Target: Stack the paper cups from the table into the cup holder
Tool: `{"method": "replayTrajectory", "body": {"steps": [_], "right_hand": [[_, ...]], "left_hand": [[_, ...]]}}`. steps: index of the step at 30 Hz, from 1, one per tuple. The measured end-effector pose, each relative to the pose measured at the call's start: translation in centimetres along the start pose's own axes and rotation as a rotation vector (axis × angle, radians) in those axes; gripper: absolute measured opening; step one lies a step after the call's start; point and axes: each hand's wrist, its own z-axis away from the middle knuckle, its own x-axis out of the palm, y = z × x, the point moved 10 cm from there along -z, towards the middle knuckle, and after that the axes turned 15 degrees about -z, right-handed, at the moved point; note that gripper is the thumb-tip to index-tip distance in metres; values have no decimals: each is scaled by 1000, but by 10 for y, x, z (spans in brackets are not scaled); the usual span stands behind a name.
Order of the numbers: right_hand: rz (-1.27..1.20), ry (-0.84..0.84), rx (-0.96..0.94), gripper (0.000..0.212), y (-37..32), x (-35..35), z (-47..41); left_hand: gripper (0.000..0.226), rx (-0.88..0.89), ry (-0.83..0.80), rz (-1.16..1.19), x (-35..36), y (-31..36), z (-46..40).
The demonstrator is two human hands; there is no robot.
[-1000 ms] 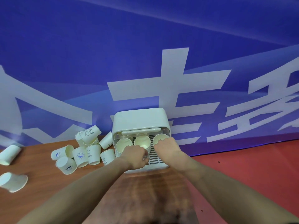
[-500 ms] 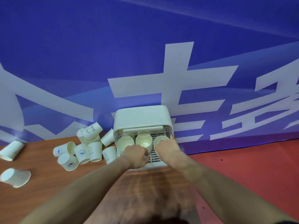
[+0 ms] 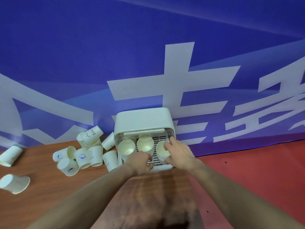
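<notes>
right hand (image 3: pixel 179 153) fingers gripped right cup stack (image 3: pixel 162 151); left hand (image 3: pixel 142 162) curled, contents unclear | risk: stack tips in cup holder (image 3: pixel 143 119)

The white cup holder (image 3: pixel 143 120) stands at the desk's far edge, its front open over a slatted tray. Three stacks of cream paper cups sit upright in it, mouths up: the left stack (image 3: pixel 126 148), the middle stack (image 3: pixel 145 145) and the right stack (image 3: pixel 162 152). Left of the holder a cluster of printed paper cups (image 3: pixel 85 154) lies on the desk, some upright, some tipped. Two more cups (image 3: pixel 10 155) (image 3: pixel 14 183) lie on their sides far left.
</notes>
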Motion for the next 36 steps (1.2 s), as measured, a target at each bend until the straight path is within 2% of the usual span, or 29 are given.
{"method": "replayTrajectory", "body": {"steps": [4, 6, 9, 11, 13, 16, 17, 20, 21, 25, 27, 30, 33, 36], "right_hand": [[-148, 90, 85, 44, 25, -9, 10], [-282, 133, 195, 46, 42, -3, 16], [-712, 259, 422, 50, 67, 13, 27], [-978, 290, 589, 51, 77, 32, 33], [-1192, 286, 690, 57, 77, 53, 34], [-1415, 368, 793, 81, 100, 103, 23], [-1490, 378, 823, 81, 99, 111, 20], [-1704, 367, 891, 44, 73, 111, 24], [-1716, 346, 887, 39, 70, 113, 24], [-1712, 330, 839, 31, 67, 115, 10], [-1745, 348, 814, 27, 63, 107, 4], [-1743, 390, 761, 20, 65, 102, -6], [-1626, 427, 707, 26, 70, 101, -15], [-1450, 487, 678, 57, 110, 138, -34]], "left_hand": [[32, -164, -24, 421, 23, -3, 3], [32, -270, -50, 704, 37, 2, 5], [15, -445, -18, 1134, 48, 6, 8], [25, -536, -35, 1444, 57, 11, 6], [21, -597, -82, 1713, 64, 22, 7], [17, -616, -160, 1958, 71, 37, 8], [19, -592, -161, 2020, 72, 41, 6], [16, -560, -136, 2174, 76, 54, 1], [17, -568, -117, 2211, 79, 56, -1], [38, -611, -106, 2297, 90, 60, -17], [49, -559, -111, 2294, 85, 63, -23], [55, -446, -82, 2189, 71, 64, -30], [60, -393, -56, 2100, 57, 63, -37], [58, -432, -48, 2059, 57, 63, -48]]}}
